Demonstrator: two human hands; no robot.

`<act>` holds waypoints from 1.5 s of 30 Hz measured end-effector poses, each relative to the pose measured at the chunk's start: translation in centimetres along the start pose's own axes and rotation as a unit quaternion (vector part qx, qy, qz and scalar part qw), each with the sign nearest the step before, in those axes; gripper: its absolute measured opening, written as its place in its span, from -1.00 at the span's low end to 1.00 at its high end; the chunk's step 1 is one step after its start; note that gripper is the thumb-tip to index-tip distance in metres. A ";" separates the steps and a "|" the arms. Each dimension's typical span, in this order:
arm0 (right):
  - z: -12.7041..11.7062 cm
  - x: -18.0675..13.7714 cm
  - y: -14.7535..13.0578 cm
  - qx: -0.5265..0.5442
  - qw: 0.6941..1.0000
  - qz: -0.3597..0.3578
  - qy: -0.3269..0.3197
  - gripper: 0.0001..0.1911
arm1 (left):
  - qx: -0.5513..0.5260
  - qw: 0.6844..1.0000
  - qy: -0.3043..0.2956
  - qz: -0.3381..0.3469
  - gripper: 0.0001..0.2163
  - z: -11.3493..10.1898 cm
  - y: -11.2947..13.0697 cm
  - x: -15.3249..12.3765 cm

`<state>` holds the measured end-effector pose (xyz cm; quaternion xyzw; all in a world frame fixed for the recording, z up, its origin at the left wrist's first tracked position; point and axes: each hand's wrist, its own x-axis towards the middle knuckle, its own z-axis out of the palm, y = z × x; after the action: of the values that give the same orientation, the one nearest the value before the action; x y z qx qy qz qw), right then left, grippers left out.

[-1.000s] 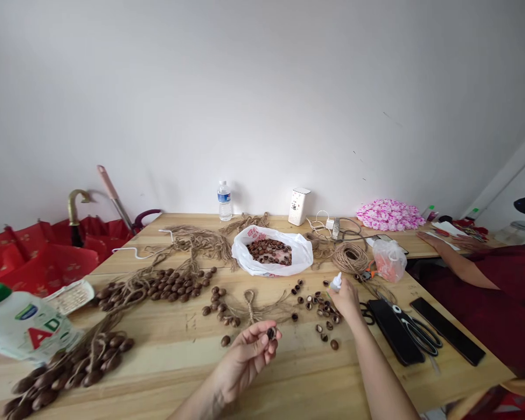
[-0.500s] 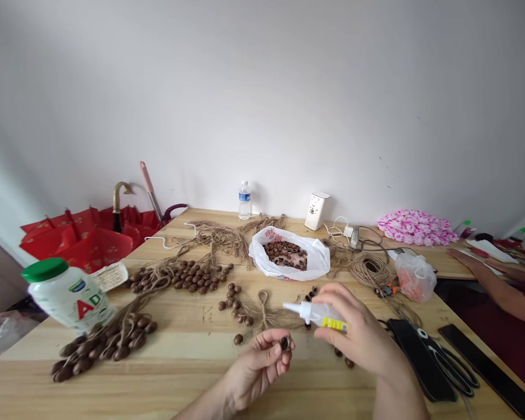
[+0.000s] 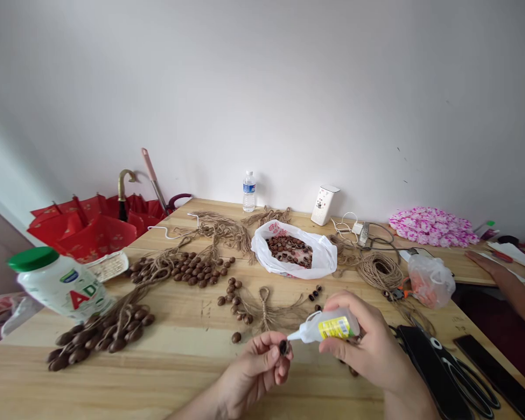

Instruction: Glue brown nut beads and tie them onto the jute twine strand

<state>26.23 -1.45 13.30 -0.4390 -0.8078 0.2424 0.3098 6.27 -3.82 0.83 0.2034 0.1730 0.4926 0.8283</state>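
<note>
Between thumb and fingers, my left hand pinches a small brown nutshell, its dark hollow facing up. My right hand is closed around a clear glue bottle with a yellow label. The bottle tilts left, and its narrow white nozzle is at the shell's opening; whether they touch I cannot tell. Just behind my hands lies a looped twine tassel with brown nuts at its left ends. A few dark half shells lie to its right.
A white plastic bag of shells stands mid-table. Twine bundles with nuts and a green-lidded jar are at left. Scissors, a twine coil and a phone-like black slab lie right. Another person's arm rests far right.
My right hand has lowered and tipped the glue bottle, bringing its nozzle down to the shell. My left hand still holds the shell in about the same place. The view has shifted slightly.
</note>
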 end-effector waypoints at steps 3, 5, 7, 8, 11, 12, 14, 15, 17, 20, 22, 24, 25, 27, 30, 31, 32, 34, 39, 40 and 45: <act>0.4 0.2 -0.3 -0.011 1.000 0.013 -0.010 -0.65 | 0.001 1.000 -0.001 -0.007 -0.85 -0.2 -0.2 0.1; 0.9 0.3 -0.5 -0.016 0.999 0.020 -0.029 -0.63 | 0.003 1.000 0.002 -0.011 -0.85 -0.2 -0.2 0.1; 1.5 0.5 -0.6 0.019 0.999 0.036 -0.034 -0.60 | 0.005 1.000 0.006 -0.009 -0.85 -0.2 -0.2 0.1; 1.8 0.7 -0.6 0.049 0.997 0.046 -0.031 -0.58 | 0.006 1.000 0.006 -0.007 -0.86 -0.2 -0.2 0.1; 2.8 1.2 -0.6 0.174 0.982 0.067 -0.027 -0.54 | 0.008 1.000 0.004 -0.003 -0.86 -0.1 0.0 0.1; 3.1 1.5 -0.6 0.217 0.973 0.073 -0.034 -0.53 | 0.010 1.000 0.005 -0.003 -0.85 -0.1 0.0 0.1; 3.7 1.9 -0.6 0.289 0.952 0.088 -0.048 -0.52 | 0.014 1.000 0.005 -0.002 -0.85 0.0 0.0 0.1; 3.9 2.1 -0.6 0.313 0.944 0.096 -0.050 -0.52 | 0.016 1.000 0.005 0.000 -0.85 0.0 0.1 0.2; 4.2 2.4 -0.4 0.342 0.932 0.110 -0.037 -0.52 | 0.019 1.000 0.000 0.005 -0.86 -0.1 0.0 0.2; 4.3 2.6 0.2 0.374 0.918 0.130 0.009 -0.50 | 0.018 1.000 -0.007 0.017 -0.87 -0.2 0.0 0.2; 4.2 2.7 0.7 0.392 0.908 0.144 0.044 -0.49 | 0.016 1.000 -0.011 0.022 -0.88 -0.3 0.0 0.2; 4.3 2.8 1.0 0.404 0.899 0.155 0.068 -0.49 | 0.013 1.000 -0.012 0.024 -0.88 -0.4 0.0 0.2; 4.3 2.9 1.0 0.407 0.896 0.159 0.074 -0.49 | 0.011 1.000 -0.011 0.024 -0.88 -0.4 0.0 0.2; 4.3 3.1 1.0 0.410 0.894 0.164 0.076 -0.49 | 0.008 1.000 -0.007 0.026 -0.88 -0.3 0.1 0.2; 4.5 3.2 0.8 0.410 0.893 0.167 0.076 -0.51 | 0.008 1.000 -0.004 0.029 -0.87 -0.1 0.2 0.3; 4.5 3.2 0.8 0.410 0.893 0.168 0.078 -0.52 | 0.008 1.000 -0.005 0.030 -0.87 -0.1 0.2 0.3; 4.5 3.2 0.8 0.411 0.893 0.168 0.079 -0.52 | 0.007 0.999 -0.005 0.031 -0.87 0.0 0.2 0.2; 4.5 3.2 0.9 0.412 0.892 0.166 0.079 -0.52 | 0.007 0.999 -0.006 0.031 -0.87 0.0 0.2 0.2; 4.5 3.2 1.2 0.409 0.894 0.168 0.074 -0.53 | 0.009 0.999 -0.006 0.032 -0.86 0.1 0.2 0.2; 4.5 3.2 1.2 0.408 0.894 0.170 0.076 -0.53 | 0.009 0.999 -0.005 0.032 -0.85 0.2 0.2 0.2; 4.5 3.2 1.2 0.414 0.889 0.179 0.076 -0.53 | 0.007 0.999 -0.009 0.033 -0.84 0.2 0.2 0.1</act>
<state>22.34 1.37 10.35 -0.4256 -0.5161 0.5721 0.4747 6.24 -3.61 1.07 0.2190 0.1622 0.5164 0.8118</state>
